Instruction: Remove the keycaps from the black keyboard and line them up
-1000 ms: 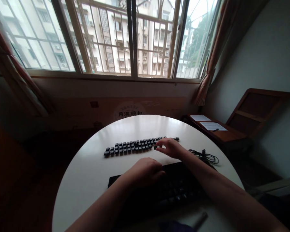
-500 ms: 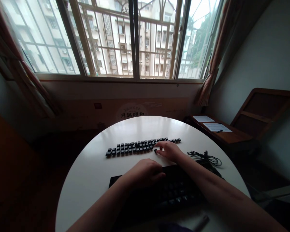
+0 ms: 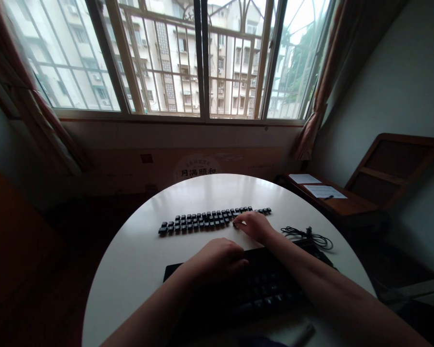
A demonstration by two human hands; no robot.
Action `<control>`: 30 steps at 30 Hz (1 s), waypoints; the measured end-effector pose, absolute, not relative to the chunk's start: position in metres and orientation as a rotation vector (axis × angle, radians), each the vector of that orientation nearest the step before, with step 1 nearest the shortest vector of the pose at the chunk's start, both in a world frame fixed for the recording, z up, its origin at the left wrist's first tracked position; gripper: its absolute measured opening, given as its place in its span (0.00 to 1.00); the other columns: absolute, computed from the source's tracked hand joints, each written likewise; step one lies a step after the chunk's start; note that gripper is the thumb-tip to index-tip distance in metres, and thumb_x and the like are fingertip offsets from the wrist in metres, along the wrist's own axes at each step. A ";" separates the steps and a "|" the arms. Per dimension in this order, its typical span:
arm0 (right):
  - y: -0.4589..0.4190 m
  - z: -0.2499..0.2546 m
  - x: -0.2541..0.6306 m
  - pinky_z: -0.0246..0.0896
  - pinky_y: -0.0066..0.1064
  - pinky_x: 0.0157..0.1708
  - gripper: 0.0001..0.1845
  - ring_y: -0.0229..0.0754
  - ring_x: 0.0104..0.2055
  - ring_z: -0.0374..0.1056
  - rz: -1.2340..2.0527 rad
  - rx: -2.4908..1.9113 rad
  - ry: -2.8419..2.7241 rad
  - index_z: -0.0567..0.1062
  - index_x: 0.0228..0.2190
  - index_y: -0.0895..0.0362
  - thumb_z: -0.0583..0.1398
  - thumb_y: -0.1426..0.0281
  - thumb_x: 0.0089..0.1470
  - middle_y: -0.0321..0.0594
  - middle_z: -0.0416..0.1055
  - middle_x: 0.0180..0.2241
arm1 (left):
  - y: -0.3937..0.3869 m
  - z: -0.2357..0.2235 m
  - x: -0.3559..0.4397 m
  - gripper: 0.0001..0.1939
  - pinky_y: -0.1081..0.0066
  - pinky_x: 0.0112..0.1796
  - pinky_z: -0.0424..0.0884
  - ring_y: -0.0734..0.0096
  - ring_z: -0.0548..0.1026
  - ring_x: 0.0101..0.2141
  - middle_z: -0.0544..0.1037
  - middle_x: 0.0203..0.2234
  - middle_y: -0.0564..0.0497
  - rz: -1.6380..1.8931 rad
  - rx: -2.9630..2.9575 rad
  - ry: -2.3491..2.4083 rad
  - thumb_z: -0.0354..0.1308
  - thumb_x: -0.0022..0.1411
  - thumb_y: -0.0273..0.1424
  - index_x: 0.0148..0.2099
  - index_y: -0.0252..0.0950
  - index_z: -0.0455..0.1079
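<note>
Rows of loose black keycaps (image 3: 198, 223) stand on the white round table (image 3: 130, 250). At the right end of the nearer row, my right hand (image 3: 252, 224) pinches one keycap between thumb and finger; the hand partly covers it. A black keyboard (image 3: 264, 284) lies close to me, some of its keys still mounted and its near side in deep shadow. Over the keyboard's far part rests my left hand (image 3: 222, 253), its fingers curled. Whatever it grips, if anything, is hidden.
A coiled black cable (image 3: 309, 236) lies right of my right forearm. Near the table's front edge is a dark stick-like object (image 3: 305, 334). Beyond the table's right side, papers (image 3: 325, 191) and a pen (image 3: 329, 197) lie on a wooden chair (image 3: 350, 207).
My right thumb and finger, spread around the keycap before, have closed on it, and it has shifted slightly. My left hand stays about where it was.
</note>
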State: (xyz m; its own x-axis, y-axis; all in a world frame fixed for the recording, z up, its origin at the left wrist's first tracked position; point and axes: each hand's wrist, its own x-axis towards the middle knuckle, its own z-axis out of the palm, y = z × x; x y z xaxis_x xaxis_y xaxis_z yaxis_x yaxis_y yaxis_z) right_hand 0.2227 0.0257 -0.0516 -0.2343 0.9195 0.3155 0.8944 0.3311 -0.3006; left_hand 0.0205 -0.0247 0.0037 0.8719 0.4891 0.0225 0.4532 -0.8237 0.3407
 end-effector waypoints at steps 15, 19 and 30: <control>0.027 -0.053 0.218 0.66 0.34 0.50 0.17 0.48 0.50 0.74 0.071 -1.623 -2.205 0.79 0.49 0.50 0.59 0.67 0.60 0.40 0.78 0.49 | -0.024 0.000 0.018 0.10 0.73 0.30 0.62 0.69 0.72 0.28 0.78 0.28 0.51 0.173 2.721 0.709 0.56 0.64 0.34 0.31 0.36 0.72; 0.027 -0.055 0.217 0.66 0.34 0.50 0.18 0.48 0.51 0.73 0.073 -1.609 -2.215 0.78 0.51 0.51 0.58 0.67 0.60 0.40 0.78 0.49 | -0.022 -0.003 0.018 0.10 0.73 0.30 0.62 0.69 0.72 0.28 0.78 0.28 0.51 0.185 2.735 0.699 0.56 0.64 0.34 0.32 0.37 0.73; 0.024 -0.053 0.215 0.66 0.32 0.50 0.18 0.46 0.50 0.73 0.094 -1.567 -2.213 0.79 0.49 0.51 0.59 0.69 0.58 0.40 0.78 0.48 | -0.024 0.001 0.018 0.10 0.73 0.29 0.61 0.70 0.71 0.27 0.76 0.27 0.52 0.201 2.717 0.702 0.56 0.63 0.34 0.31 0.37 0.72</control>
State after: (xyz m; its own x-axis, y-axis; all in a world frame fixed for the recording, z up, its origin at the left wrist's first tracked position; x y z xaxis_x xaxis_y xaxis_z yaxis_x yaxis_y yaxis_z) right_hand 0.2146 0.0242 -0.0527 -0.2730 0.9140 0.3002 0.8852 0.3608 -0.2938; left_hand 0.0183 -0.0243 0.0006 0.8687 0.4924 0.0541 0.4463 -0.8254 0.3459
